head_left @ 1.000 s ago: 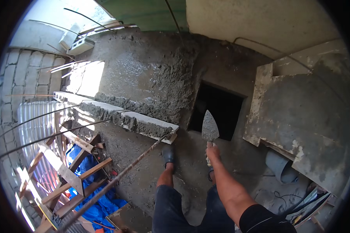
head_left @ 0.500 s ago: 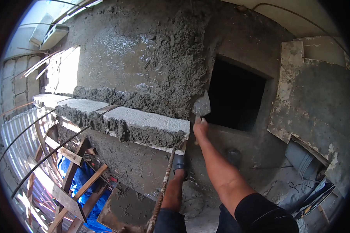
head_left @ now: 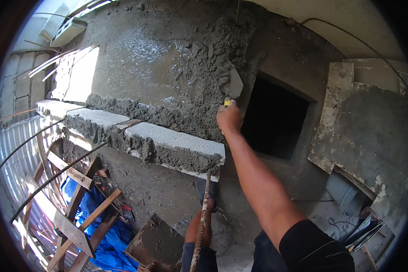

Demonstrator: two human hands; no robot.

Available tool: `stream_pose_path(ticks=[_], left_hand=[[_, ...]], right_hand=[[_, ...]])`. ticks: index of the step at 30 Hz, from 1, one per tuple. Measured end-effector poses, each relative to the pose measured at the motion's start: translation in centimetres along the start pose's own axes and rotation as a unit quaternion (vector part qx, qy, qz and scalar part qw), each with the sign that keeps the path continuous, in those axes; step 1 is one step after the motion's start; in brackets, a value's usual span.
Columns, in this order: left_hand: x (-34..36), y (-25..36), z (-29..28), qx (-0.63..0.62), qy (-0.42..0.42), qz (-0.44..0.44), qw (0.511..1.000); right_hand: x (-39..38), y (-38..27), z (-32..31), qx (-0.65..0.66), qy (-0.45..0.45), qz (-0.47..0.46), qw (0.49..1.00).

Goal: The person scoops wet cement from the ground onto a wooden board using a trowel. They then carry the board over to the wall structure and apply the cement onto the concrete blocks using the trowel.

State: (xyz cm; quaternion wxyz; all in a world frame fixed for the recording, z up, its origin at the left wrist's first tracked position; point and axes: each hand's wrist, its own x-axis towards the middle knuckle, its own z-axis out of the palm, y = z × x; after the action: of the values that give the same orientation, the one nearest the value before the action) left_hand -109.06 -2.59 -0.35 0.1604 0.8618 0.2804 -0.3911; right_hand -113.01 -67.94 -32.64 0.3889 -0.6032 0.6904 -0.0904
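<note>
In the head view, the right hand [head_left: 229, 118] closes around a trowel [head_left: 235, 86], its blade against wet mortar [head_left: 207, 97] left of the dark opening [head_left: 276, 117]. Scooping seems in hand; next calls for a level blade. The left hand's state is unclear.

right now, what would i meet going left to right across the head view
Corrugated sheet, blue tarp, mortar-smeared board, trowel in the right hand, dark floor opening, grey bucket.
</note>
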Motion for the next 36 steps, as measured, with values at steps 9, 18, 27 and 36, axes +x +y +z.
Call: stream_pose_path(ticks=[9, 18, 27, 36], left_hand=[[-3.8, 4.1, 2.1, -0.083, 0.032, 0.015, 0.996], [0.9, -1.6, 5.3, 0.012, 0.000, 0.019, 1.000], [-1.1, -1.3, 4.0, 0.003, 0.036, 0.002, 0.999], [-1.0, 0.0, 7.0, 0.010, 0.019, 0.010, 1.000]], right_hand=[[-0.8, -1.6, 6.5, 0.085, -0.109, -0.013, 0.990], [8.9, 1.8, 11.6, 0.229, -0.174, 0.096, 0.953], [0.5, -5.3, 10.9, 0.404, -0.254, 0.138, 0.868], [3.6, 0.4, 9.3, 0.374, -0.235, 0.227, 0.868]])
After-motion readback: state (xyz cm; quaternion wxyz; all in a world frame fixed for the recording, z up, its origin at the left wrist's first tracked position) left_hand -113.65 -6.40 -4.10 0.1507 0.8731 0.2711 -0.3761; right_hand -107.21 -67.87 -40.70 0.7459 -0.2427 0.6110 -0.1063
